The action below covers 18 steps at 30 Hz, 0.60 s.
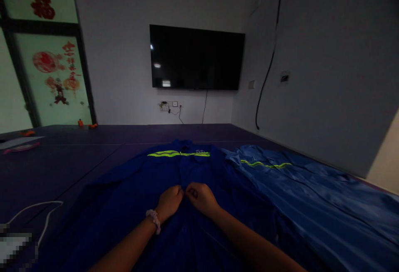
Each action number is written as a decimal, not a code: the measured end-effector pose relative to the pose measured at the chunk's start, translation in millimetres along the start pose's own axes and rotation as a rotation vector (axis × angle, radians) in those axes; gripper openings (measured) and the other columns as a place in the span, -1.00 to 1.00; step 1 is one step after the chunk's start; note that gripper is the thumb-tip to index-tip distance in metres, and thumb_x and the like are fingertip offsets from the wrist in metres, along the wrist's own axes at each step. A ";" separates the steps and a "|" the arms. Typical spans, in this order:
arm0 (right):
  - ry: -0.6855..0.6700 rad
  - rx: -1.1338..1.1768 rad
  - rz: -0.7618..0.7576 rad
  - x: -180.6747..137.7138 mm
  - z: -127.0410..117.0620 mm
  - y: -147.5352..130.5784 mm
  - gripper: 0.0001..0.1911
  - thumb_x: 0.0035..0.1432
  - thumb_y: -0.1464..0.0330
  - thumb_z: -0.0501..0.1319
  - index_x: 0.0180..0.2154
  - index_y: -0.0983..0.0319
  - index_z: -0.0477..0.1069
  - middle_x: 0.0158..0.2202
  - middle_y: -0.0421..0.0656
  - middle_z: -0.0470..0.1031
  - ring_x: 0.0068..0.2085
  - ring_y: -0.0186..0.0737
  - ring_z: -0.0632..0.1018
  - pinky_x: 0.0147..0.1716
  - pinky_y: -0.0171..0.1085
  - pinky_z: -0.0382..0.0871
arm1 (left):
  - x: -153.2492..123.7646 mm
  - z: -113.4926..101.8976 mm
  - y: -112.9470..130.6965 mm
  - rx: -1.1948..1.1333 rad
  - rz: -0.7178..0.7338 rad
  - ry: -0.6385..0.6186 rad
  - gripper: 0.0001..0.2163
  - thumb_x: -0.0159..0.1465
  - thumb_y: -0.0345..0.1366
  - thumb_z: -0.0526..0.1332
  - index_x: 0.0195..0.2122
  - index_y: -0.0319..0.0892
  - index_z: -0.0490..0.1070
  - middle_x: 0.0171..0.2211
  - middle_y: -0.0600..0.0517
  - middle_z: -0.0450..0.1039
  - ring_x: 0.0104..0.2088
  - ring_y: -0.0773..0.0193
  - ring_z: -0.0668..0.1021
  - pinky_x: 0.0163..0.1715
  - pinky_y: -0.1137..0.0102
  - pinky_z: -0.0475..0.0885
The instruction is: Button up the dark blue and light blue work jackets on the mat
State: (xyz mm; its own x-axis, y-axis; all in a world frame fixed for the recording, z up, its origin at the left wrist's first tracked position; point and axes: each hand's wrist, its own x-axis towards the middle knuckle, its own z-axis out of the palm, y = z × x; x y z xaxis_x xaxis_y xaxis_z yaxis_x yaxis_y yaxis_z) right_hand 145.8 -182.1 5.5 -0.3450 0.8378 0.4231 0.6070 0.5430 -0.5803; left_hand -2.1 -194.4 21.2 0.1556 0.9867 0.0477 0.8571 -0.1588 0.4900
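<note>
A dark blue work jacket (pixel 137 180) with a yellow-green reflective stripe across its chest lies spread on the purple table, collar at the far end. Over its front opening, my left hand (pixel 170 201) has its fingers pinched at the placket; a scrunchie circles that wrist. My right hand (pixel 202 198) pinches the placket just beside it, the fingertips of both hands nearly meeting. Whatever small part of the front edge sits between the fingers is too dark to make out.
A lighter blue garment (pixel 280 189) with a similar stripe lies to the right. A white cable (pixel 46 218) curves at the near left. Small orange objects (pixel 92 126) lie toward the far left. A television (pixel 196 58) hangs on the far wall; a black cable (pixel 266 76) dangles at right.
</note>
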 end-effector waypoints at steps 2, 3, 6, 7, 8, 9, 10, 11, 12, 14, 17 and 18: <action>0.001 0.003 0.005 -0.1 -0.2 -0.4 -0.86 -0.01 0.46 0.11 -0.42 0.22 0.44 -0.51 -0.23 0.48 -0.49 -0.36 0.45 -0.52 -0.43 0.19 | -0.4 -0.4 0.4 -0.007 -0.009 0.003 -0.72 0.27 -0.32 -0.13 -0.36 -0.20 0.36 -0.30 -0.05 0.49 -0.31 0.28 0.49 -0.39 0.46 0.19; 0.003 0.005 0.010 -0.2 -0.3 -0.6 -0.86 -0.01 0.46 0.11 -0.42 0.22 0.44 -0.52 -0.23 0.47 -0.50 -0.37 0.44 -0.52 -0.43 0.19 | -0.6 -0.5 0.5 -0.009 -0.013 0.005 -0.73 0.26 -0.32 -0.12 -0.36 -0.20 0.36 -0.30 -0.04 0.49 -0.31 0.29 0.49 -0.40 0.46 0.19; 0.007 0.004 0.021 -0.3 -0.9 -1.3 -0.87 -0.02 0.45 0.11 -0.42 0.22 0.44 -0.53 -0.24 0.47 -0.51 -0.37 0.44 -0.53 -0.44 0.19 | -1.3 -0.7 0.6 -0.014 -0.015 0.017 -0.75 0.26 -0.32 -0.10 -0.38 -0.20 0.34 -0.31 -0.04 0.49 -0.31 0.29 0.49 -0.40 0.47 0.18; 0.007 0.003 0.027 -0.3 -1.1 -1.6 -0.87 -0.01 0.44 0.12 -0.42 0.22 0.44 -0.53 -0.24 0.47 -0.51 -0.37 0.44 -0.53 -0.43 0.19 | -1.6 -0.7 0.6 -0.015 -0.012 0.021 -0.76 0.26 -0.32 -0.10 -0.39 -0.20 0.34 -0.31 -0.04 0.49 -0.31 0.29 0.49 -0.40 0.47 0.18; 0.007 0.003 0.032 -0.3 -1.3 -1.8 -0.87 -0.01 0.43 0.12 -0.42 0.22 0.45 -0.53 -0.23 0.47 -0.51 -0.37 0.44 -0.53 -0.43 0.19 | -1.9 -0.8 0.6 -0.018 -0.008 0.025 -0.76 0.25 -0.33 -0.10 -0.39 -0.19 0.33 -0.31 -0.04 0.49 -0.31 0.29 0.49 -0.40 0.47 0.18; 0.008 0.005 0.036 -0.2 -1.4 -1.9 -0.87 -0.01 0.43 0.12 -0.42 0.22 0.45 -0.53 -0.23 0.47 -0.51 -0.37 0.44 -0.53 -0.43 0.19 | -2.2 -0.8 0.6 -0.021 -0.001 0.028 -0.77 0.25 -0.33 -0.10 -0.40 -0.19 0.33 -0.32 -0.03 0.49 -0.32 0.30 0.49 -0.40 0.48 0.18; 0.010 0.007 0.038 -0.2 -1.4 -2.0 -0.87 -0.01 0.43 0.12 -0.43 0.21 0.45 -0.53 -0.23 0.47 -0.51 -0.37 0.44 -0.53 -0.43 0.19 | -2.5 -0.8 0.7 -0.023 0.003 0.029 -0.77 0.25 -0.33 -0.09 -0.40 -0.19 0.33 -0.32 -0.03 0.49 -0.32 0.30 0.48 -0.41 0.48 0.17; 0.014 0.010 0.038 -0.1 -1.2 -1.9 -0.87 -0.02 0.43 0.13 -0.43 0.21 0.45 -0.53 -0.23 0.47 -0.51 -0.37 0.44 -0.53 -0.43 0.19 | -2.7 -0.8 0.8 -0.025 0.005 0.030 -0.77 0.25 -0.33 -0.09 -0.40 -0.19 0.32 -0.33 -0.03 0.48 -0.33 0.30 0.48 -0.41 0.48 0.17; 0.018 0.013 0.036 0.1 -1.0 -1.7 -0.88 -0.02 0.43 0.13 -0.44 0.21 0.45 -0.54 -0.23 0.47 -0.51 -0.37 0.44 -0.53 -0.43 0.18 | -2.8 -0.9 0.8 -0.025 0.005 0.032 -0.77 0.25 -0.33 -0.09 -0.40 -0.19 0.32 -0.33 -0.02 0.48 -0.33 0.31 0.48 -0.42 0.48 0.17; 0.021 0.019 0.035 0.6 -0.3 -0.9 -0.88 -0.03 0.43 0.14 -0.44 0.21 0.45 -0.55 -0.24 0.46 -0.52 -0.37 0.43 -0.53 -0.42 0.18 | -2.4 -0.8 0.8 -0.017 0.001 0.033 -0.77 0.26 -0.32 -0.09 -0.40 -0.19 0.33 -0.34 -0.02 0.48 -0.34 0.31 0.47 -0.43 0.48 0.16; 0.017 0.023 0.033 1.4 0.7 0.9 -0.89 -0.02 0.42 0.14 -0.45 0.21 0.45 -0.55 -0.23 0.46 -0.52 -0.37 0.43 -0.52 -0.42 0.18 | -0.5 -0.3 -0.1 0.000 -0.010 0.031 -0.77 0.25 -0.33 -0.08 -0.41 -0.20 0.33 -0.35 -0.01 0.48 -0.36 0.31 0.46 -0.43 0.47 0.15; 0.017 0.025 0.032 1.5 0.9 1.4 -0.89 -0.02 0.42 0.14 -0.45 0.21 0.45 -0.55 -0.23 0.46 -0.51 -0.37 0.43 -0.52 -0.42 0.18 | 0.3 0.0 -0.7 -0.001 -0.008 0.029 -0.78 0.25 -0.34 -0.07 -0.41 -0.20 0.33 -0.36 -0.01 0.47 -0.37 0.31 0.46 -0.44 0.47 0.15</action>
State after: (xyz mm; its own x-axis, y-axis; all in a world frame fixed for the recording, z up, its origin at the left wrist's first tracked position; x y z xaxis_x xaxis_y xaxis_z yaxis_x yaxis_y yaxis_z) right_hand 145.5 -180.0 4.7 -0.3136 0.8539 0.4153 0.5994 0.5172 -0.6109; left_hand -2.7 -194.0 20.8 0.1342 0.9886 0.0685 0.8579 -0.1505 0.4913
